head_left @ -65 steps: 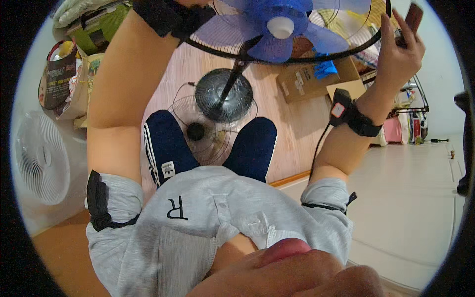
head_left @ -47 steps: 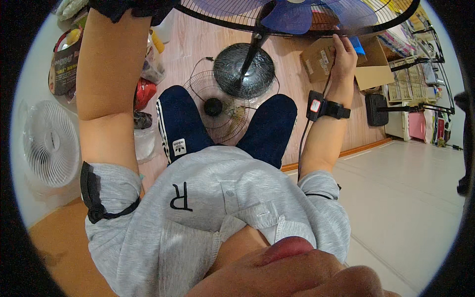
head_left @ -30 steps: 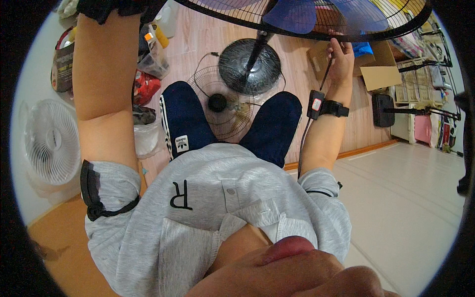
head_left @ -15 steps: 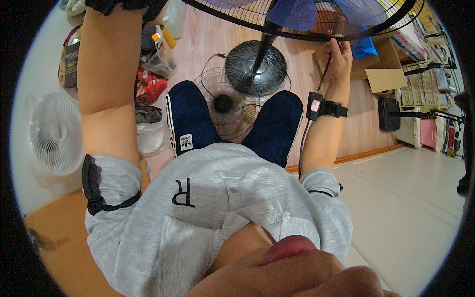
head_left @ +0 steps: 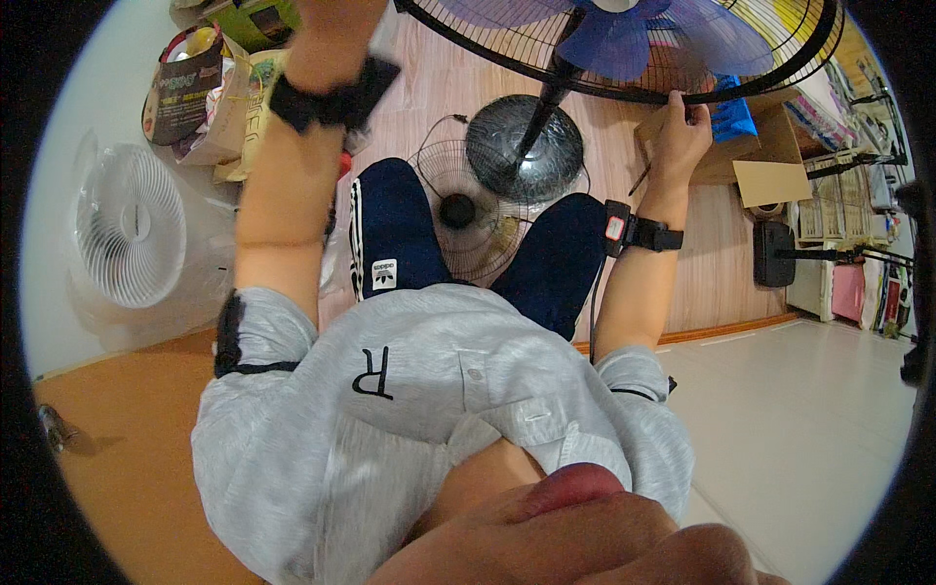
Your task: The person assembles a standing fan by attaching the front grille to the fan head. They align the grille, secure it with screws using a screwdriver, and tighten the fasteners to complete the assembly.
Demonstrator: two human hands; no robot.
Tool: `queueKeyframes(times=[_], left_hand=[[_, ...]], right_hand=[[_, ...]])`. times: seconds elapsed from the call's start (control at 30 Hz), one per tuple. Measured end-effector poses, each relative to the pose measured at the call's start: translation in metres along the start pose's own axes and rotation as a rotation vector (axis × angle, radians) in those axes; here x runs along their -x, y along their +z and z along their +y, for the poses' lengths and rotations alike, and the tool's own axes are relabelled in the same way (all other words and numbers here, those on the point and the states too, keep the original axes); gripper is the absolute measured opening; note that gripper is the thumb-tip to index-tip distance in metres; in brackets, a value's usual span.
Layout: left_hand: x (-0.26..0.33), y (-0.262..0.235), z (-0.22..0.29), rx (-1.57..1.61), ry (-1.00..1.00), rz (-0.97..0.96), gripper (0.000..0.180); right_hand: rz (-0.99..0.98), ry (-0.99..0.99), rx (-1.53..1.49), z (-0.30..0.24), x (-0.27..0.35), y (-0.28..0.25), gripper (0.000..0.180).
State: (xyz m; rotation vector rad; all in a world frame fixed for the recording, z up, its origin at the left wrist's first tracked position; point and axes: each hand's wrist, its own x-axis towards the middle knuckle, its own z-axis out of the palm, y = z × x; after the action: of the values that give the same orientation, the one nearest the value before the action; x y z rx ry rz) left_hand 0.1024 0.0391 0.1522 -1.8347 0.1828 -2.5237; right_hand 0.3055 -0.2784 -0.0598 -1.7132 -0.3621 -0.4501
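Since half a second back, more of the fan's blue blades (head_left: 624, 34) are shown and the left forearm has slid toward the middle of the picture, so the left wrist strap (head_left: 331, 93) is now seen in full; the right hand has stayed put on the grille.

Right hand (head_left: 680, 136): fingers are curled shut around the lower rim of the black fan grille (head_left: 682, 93), thumb side facing the camera. A black wrist strap with a small red-faced unit (head_left: 634, 229) is worn just below that hand, and a thin cable is seen running down along the forearm from it.

Left hand: cut off by the top edge, left of the grille, so whether it's open or closed can't be told. Only the forearm and strap are visible.

The fan itself is held up near the top of the view, blades inside the grille, with its black pole dropping down from the hub to a round black base (head_left: 526, 146) on the wooden floor. Right beside that base, a loose wire grille (head_left: 468, 219) is lying flat between the two knees in dark blue trousers (head_left: 390, 229).

Right of the fan, open cardboard boxes (head_left: 770, 166) are sitting on the floor. Far left of the fan, a white fan (head_left: 132, 239) is standing, with bags (head_left: 200, 93) above it.
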Motion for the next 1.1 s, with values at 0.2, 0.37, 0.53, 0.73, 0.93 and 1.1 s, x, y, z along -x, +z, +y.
queueKeyframes(times=[0.2, 0.37, 0.53, 0.73, 0.93, 1.1], left_hand=[[0.190, -0.069, -0.003, 0.272, -1.049, -0.359, 0.051], [0.212, -0.056, -0.002, 0.491, -1.337, -0.364, 0.035], [0.180, -0.055, 0.018, 0.356, -1.282, -0.456, 0.038], [0.166, -0.051, 0.018, 0.259, -1.225, -0.531, 0.021], [0.163, -0.053, 0.016, 0.287, -1.222, -0.563, 0.021], [0.168, -0.052, 0.014, 0.281, -1.204, -0.554, 0.022]], right_hand=[[-0.011, 0.027, -0.074, -0.001, -0.002, -0.002, 0.029], [-0.060, 0.076, -0.042, 0.003, -0.007, -0.011, 0.029], [-0.108, -0.131, 0.207, -0.001, -0.013, -0.020, 0.031], [-0.038, 0.004, -0.081, -0.030, -0.026, -0.031, 0.027], [-0.094, -0.009, -0.495, -0.077, -0.079, -0.066, 0.033], [-0.247, 0.062, -0.629, -0.088, -0.105, -0.078, 0.025]])
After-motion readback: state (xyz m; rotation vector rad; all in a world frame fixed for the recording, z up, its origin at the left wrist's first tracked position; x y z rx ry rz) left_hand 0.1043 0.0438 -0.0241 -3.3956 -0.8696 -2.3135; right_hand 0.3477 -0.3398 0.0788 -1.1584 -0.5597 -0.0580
